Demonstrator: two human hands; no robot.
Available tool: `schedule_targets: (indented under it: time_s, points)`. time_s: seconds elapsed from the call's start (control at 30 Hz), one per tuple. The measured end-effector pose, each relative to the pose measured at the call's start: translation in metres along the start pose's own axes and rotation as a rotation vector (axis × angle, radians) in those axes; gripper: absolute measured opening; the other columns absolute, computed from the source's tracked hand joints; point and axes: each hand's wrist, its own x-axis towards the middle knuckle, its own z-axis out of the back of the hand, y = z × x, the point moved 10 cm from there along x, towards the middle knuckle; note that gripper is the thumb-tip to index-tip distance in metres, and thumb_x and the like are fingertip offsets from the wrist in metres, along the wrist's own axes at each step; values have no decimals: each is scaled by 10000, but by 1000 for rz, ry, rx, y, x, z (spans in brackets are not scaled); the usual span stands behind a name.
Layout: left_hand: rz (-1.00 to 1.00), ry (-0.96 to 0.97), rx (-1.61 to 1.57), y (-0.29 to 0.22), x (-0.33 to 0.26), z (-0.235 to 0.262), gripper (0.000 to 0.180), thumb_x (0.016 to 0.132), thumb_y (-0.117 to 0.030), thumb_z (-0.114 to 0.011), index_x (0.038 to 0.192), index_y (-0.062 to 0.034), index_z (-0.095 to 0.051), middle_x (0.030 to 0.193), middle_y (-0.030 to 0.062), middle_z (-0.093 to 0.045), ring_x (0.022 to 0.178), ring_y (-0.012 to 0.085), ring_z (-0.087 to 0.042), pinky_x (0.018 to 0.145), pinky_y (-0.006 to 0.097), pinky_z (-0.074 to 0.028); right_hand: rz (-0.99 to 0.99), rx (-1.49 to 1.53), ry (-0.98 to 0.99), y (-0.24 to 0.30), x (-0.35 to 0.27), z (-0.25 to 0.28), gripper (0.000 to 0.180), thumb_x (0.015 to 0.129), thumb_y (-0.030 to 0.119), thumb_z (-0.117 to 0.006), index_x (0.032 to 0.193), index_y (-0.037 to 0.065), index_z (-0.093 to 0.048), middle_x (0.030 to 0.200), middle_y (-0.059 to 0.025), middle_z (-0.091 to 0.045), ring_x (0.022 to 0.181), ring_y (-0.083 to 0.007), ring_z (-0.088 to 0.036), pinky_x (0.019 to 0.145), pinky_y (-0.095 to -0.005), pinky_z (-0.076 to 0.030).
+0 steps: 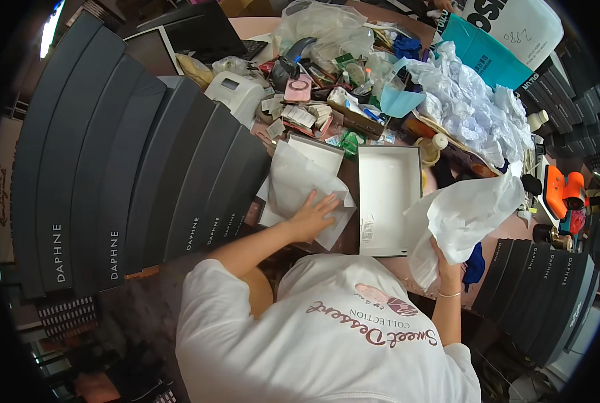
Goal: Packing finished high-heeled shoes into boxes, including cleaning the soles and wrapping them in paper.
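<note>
My left hand lies with fingers spread on a sheet of white tissue paper. Beneath that sheet is a shallow white box, mostly covered by it. On the right, my right hand grips crumpled white tissue paper, which hides most of its fingers. Between my hands stands a white box tray with a dark rim. Only a small printed label shows inside it.
Dark shoe boxes rise in a tall stack on the left; more dark boxes stand at lower right. Clutter covers the table's back, with a pink device, a white label printer and heaped crumpled paper. An orange tool sits far right.
</note>
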Motion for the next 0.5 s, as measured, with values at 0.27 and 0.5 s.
schedule_targets:
  time_s: [0.27, 0.5]
  points:
    - [625, -426, -207, 148, -13, 14, 65, 820, -96, -549, 845, -54, -507, 825, 161, -559, 736, 395, -571, 645, 484, -473, -77, 54, -175, 3, -2, -12, 503, 783, -5, -722, 1248, 5, -528, 1238, -58, -546, 1101, -189, -508, 983, -289, -391]
    - [120, 182, 52, 121, 1, -53, 140, 753, -113, -562, 735, -34, -677, 885, 141, -645, 892, 316, -618, 773, 436, -480, -16, 59, -264, 5, -20, 13, 490, 784, 25, -736, 1229, 7, -533, 1219, -47, -541, 1071, -185, -506, 938, -293, -412]
